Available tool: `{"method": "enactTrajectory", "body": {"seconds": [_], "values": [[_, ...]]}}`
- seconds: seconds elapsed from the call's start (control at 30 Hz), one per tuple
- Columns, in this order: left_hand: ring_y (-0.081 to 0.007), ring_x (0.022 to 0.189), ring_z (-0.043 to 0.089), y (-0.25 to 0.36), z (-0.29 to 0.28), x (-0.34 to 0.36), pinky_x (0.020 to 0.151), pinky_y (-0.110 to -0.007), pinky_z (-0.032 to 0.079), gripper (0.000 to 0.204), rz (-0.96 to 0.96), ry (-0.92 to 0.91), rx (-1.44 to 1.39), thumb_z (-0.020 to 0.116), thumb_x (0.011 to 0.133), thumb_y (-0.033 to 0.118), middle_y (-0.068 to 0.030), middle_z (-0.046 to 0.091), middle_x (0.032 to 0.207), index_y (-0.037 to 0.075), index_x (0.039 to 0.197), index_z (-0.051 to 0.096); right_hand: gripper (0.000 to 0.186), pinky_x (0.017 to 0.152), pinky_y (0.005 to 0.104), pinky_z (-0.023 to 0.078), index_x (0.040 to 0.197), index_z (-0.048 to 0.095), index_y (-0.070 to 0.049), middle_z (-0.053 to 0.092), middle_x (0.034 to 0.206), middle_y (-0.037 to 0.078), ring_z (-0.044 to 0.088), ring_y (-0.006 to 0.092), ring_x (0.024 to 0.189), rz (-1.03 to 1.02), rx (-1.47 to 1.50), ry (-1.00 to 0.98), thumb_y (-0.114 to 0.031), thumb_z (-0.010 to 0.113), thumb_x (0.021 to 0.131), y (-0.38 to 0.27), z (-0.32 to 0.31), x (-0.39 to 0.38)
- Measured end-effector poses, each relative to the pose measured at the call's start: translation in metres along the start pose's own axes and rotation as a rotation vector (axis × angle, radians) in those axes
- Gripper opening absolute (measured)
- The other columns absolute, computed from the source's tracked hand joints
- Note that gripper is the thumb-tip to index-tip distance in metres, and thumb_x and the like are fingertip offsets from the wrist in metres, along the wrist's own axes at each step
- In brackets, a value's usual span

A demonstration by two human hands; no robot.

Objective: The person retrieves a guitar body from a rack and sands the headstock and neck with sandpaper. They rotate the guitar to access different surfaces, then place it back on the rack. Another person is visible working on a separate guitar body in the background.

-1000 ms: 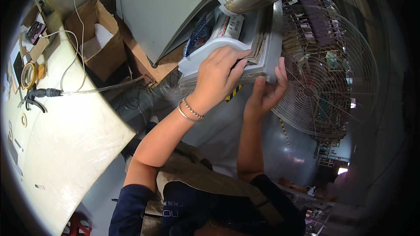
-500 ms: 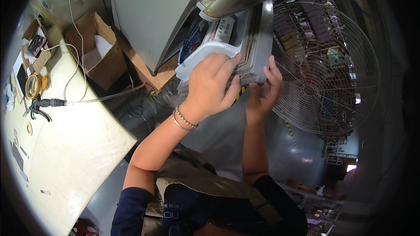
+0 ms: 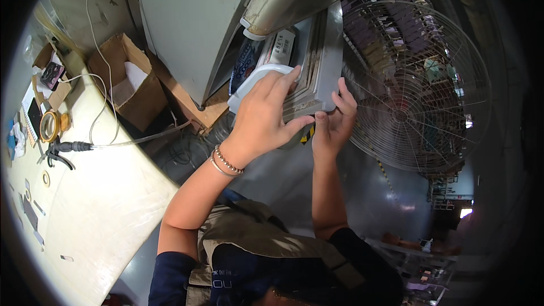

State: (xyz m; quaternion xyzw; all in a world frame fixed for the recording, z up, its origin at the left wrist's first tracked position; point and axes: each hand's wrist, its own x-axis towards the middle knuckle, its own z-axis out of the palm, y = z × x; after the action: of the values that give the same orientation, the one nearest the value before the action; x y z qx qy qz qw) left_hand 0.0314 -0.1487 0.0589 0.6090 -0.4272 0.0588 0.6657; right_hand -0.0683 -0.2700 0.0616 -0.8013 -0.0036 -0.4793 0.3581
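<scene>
Left thumb has spread farther from its fingers since the earlier frame. Left hand [image 3: 256, 116] wide open, fingers over the rim of the white tray [image 3: 248, 84]. Right hand [image 3: 335, 126] half curled at the drawer's outer corner; firm hold or not, cannot tell. Drawer [image 3: 333, 56] lies just ahead of both, long side running away; right hand nearer that corner.
</scene>
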Motion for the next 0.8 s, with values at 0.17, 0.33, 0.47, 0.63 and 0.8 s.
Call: {"method": "enactTrajectory", "body": {"seconds": [0.17, 0.33, 0.47, 0.63, 0.8], "values": [[-0.0280, 0.077, 0.052, 0.013, 0.000, 0.003, 0.067, -0.035, 0.045, 0.073, 0.024, -0.029, 0.187, 0.081, 0.056, 0.025, -0.0114, 0.048, 0.084, 0.000, 0.119, 0.053, 0.034, 0.085, 0.0300, 0.047, 0.113, 0.047, -0.001, 0.036, 0.134, 0.022, 0.045, 0.0248, 0.116, 0.026, -0.007, -0.030, -0.023, 0.058, 0.089, -0.002, -0.002, 0.003], [-0.0288, 0.081, 0.053, 0.018, 0.000, 0.004, 0.068, -0.036, 0.045, 0.063, 0.033, -0.084, 0.165, 0.076, 0.060, 0.016, -0.0122, 0.049, 0.086, 0.000, 0.117, 0.054, 0.036, 0.089, 0.0327, 0.045, 0.112, 0.046, 0.001, 0.035, 0.134, 0.023, 0.046, 0.0250, 0.116, -0.008, -0.077, 0.008, -0.026, 0.056, 0.091, 0.003, -0.004, -0.002], [-0.0242, 0.091, 0.056, -0.014, -0.014, 0.014, 0.082, -0.034, 0.046, 0.048, -0.072, -0.207, -0.272, 0.063, 0.072, 0.006, -0.0124, 0.056, 0.095, 0.001, 0.119, 0.056, 0.037, 0.090, 0.0326, 0.043, 0.111, 0.045, 0.001, 0.035, 0.134, 0.024, 0.047, 0.0239, 0.114, -0.005, -0.028, 0.009, -0.029, 0.054, 0.092, -0.001, -0.003, 0.000], [-0.0295, 0.100, 0.057, -0.017, -0.006, 0.050, 0.092, -0.036, 0.043, 0.043, -0.059, -0.076, -0.070, 0.041, 0.076, -0.009, -0.0189, 0.060, 0.103, -0.001, 0.114, 0.058, 0.037, 0.087, 0.0300, 0.044, 0.111, 0.045, 0.001, 0.035, 0.134, 0.024, 0.048, 0.0227, 0.112, -0.013, -0.031, -0.005, -0.030, 0.053, 0.092, 0.002, -0.008, 0.000], [-0.0334, 0.099, 0.057, -0.043, 0.015, 0.084, 0.092, -0.038, 0.042, 0.038, -0.160, -0.218, 0.033, 0.041, 0.079, -0.004, -0.0212, 0.060, 0.107, 0.000, 0.112, 0.059, 0.035, 0.084, 0.0291, 0.046, 0.110, 0.047, -0.001, 0.037, 0.132, 0.023, 0.048, 0.0226, 0.113, 0.010, -0.042, -0.022, -0.030, 0.054, 0.092, 0.004, -0.014, 0.000]]}}
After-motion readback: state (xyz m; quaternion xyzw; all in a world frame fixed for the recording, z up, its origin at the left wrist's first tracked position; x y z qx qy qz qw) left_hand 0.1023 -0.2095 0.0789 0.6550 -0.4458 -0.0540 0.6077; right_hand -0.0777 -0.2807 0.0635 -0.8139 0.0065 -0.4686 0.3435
